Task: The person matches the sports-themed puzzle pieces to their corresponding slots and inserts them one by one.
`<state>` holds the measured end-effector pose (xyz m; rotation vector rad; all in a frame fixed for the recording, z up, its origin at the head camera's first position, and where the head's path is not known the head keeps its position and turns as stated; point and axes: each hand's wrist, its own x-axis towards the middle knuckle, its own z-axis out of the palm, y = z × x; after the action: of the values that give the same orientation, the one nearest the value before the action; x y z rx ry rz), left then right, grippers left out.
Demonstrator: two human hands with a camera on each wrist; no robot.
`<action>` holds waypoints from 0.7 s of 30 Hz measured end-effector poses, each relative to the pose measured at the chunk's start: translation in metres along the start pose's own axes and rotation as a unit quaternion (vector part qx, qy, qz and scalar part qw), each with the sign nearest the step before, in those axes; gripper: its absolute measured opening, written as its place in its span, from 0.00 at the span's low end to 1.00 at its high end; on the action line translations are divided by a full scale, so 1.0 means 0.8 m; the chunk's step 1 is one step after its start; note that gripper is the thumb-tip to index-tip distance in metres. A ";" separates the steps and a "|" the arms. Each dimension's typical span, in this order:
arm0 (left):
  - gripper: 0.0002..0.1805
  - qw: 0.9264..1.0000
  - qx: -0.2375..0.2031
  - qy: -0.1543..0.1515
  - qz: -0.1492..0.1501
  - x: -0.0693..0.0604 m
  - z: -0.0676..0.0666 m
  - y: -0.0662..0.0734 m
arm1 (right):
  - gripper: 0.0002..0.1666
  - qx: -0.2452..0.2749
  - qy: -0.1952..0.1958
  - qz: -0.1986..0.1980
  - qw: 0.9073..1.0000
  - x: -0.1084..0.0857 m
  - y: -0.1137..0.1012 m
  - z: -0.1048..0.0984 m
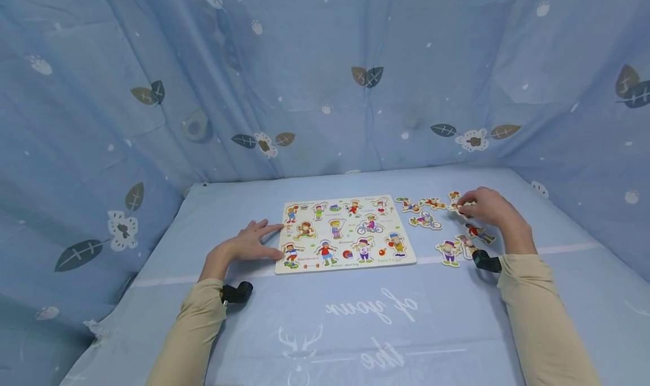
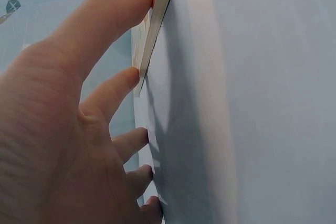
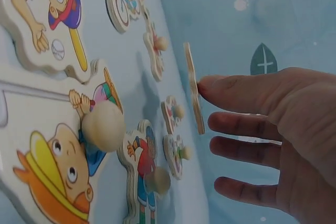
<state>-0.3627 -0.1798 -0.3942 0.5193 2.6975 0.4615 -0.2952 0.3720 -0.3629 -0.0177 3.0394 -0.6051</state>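
A wooden puzzle board (image 1: pixel 347 266) printed with children at sports lies flat on the table. My left hand (image 1: pixel 250 242) is spread at its left edge, with thumb and index finger touching the board's side (image 2: pixel 157 27). The other left fingers are apart from the board. To the right of it, my right hand (image 1: pixel 490 210) pinches a thin wooden puzzle piece (image 3: pixel 193 88), seen edge-on and raised off the table in the right wrist view. Its picture and knob are hidden there. Below lie several knobbed puzzle pieces, including a batter piece (image 1: pixel 449 253) and a cyclist piece (image 1: pixel 425 220).
More loose pieces, such as a red-shirted figure (image 1: pixel 479 233) and a yellow-capped golfer (image 3: pixel 58 163), lie near the right wrist. A pale blue cloth (image 1: pixel 365 329) covers the table. Patterned blue curtains (image 1: pixel 325 81) hang behind and at both sides.
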 end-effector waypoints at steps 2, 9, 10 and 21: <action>0.51 1.000 0.001 0.000 0.003 0.000 0.000 0.000 | 0.18 0.000 0.005 0.000 1.000 0.000 -0.004 0.001; 0.51 1.000 0.001 0.000 -0.002 -0.001 0.001 0.000 | 0.16 0.003 0.013 -0.001 1.000 0.002 -0.020 0.007; 0.51 1.000 0.001 0.000 -0.003 -0.001 0.001 0.001 | 0.16 0.002 0.013 -0.003 1.000 0.002 -0.022 0.007; 0.51 1.000 0.005 0.006 -0.007 -0.001 0.003 0.003 | 0.16 0.004 0.010 -0.007 1.000 0.005 -0.026 0.009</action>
<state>-0.3604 -0.1778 -0.3950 0.5007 2.7142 0.4499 -0.2992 0.3500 -0.3619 -0.0319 3.0590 -0.6225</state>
